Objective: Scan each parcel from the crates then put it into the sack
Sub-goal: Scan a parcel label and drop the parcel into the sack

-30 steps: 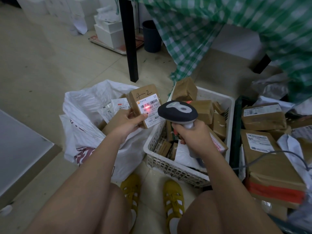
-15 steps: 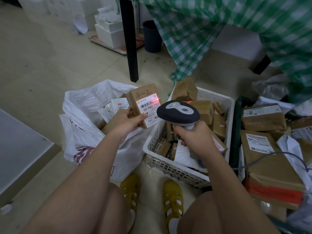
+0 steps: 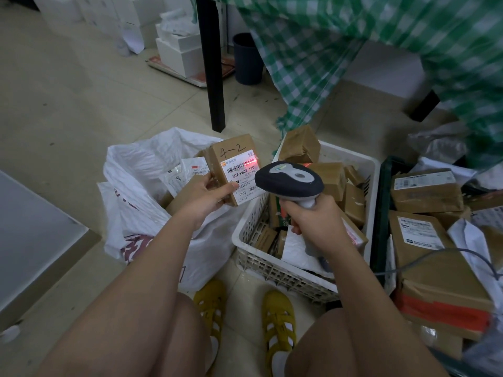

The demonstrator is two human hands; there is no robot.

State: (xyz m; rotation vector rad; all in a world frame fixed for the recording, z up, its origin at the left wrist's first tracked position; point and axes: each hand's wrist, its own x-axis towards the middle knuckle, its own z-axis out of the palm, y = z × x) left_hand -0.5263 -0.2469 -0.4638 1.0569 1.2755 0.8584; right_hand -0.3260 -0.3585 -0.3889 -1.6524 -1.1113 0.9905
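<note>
Since the earlier frames, the scanner (image 3: 290,182) is seen to have been shifted leftward toward the parcel (image 3: 234,167), and the red scan line is now cast across the top right of the label, over the barcode's right end, rather than lower on the label. The parcel is pinched at its lower left edge by the left hand (image 3: 208,198), thumb laid on the label face and fingers curled behind, and is held upright above the mouth of the sack (image 3: 141,186). The scanner's handle is wrapped by the curled fingers of the right hand (image 3: 313,223); whether the trigger is pressed cannot be told. Further parcels are noted in the white crate (image 3: 275,268) and in the dark crate (image 3: 381,213) beside it. It is judged that the scan step is in hand: the beam is only partly laid over the barcode, so a read may not be registered until aim is corrected. Release into the sack is not yet done.
</note>
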